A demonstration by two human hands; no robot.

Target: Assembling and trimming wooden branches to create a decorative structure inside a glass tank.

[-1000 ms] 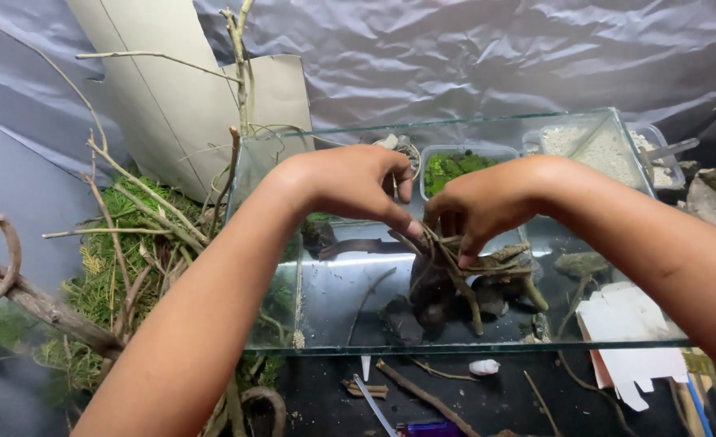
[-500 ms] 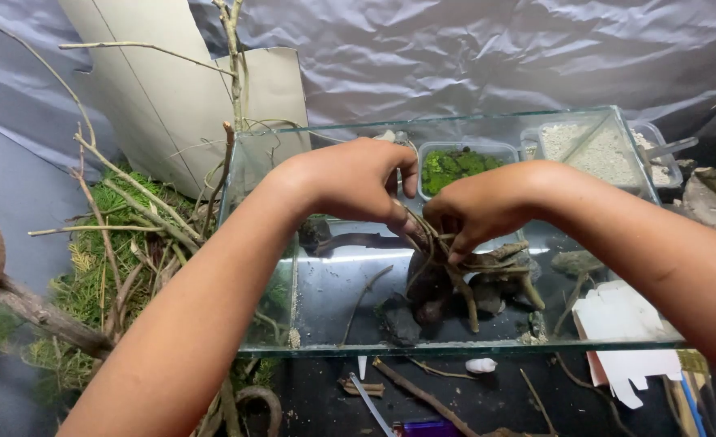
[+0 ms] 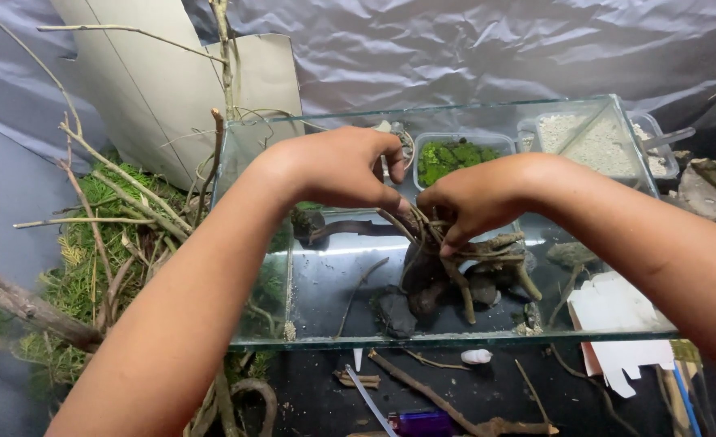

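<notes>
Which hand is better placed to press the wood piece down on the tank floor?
The right hand, probably. It sits directly over the driftwood with fingers on its upper twigs. The left hand only pinches a thin twig at the side, inside the glass tank.

Driftwood (image 3: 455, 267): dark brown with paler tan branch tips.
Glass tank (image 3: 293, 243): clear, green-tinted edges.
Moss tub (image 3: 455, 158): bright green contents.
Gravel tub (image 3: 592, 142): pale grey-white grains.
Backdrop sheet (image 3: 471, 48): wrinkled grey.
Cardboard (image 3: 155, 89): beige.
Lighter (image 3: 422, 422): purple.
</notes>
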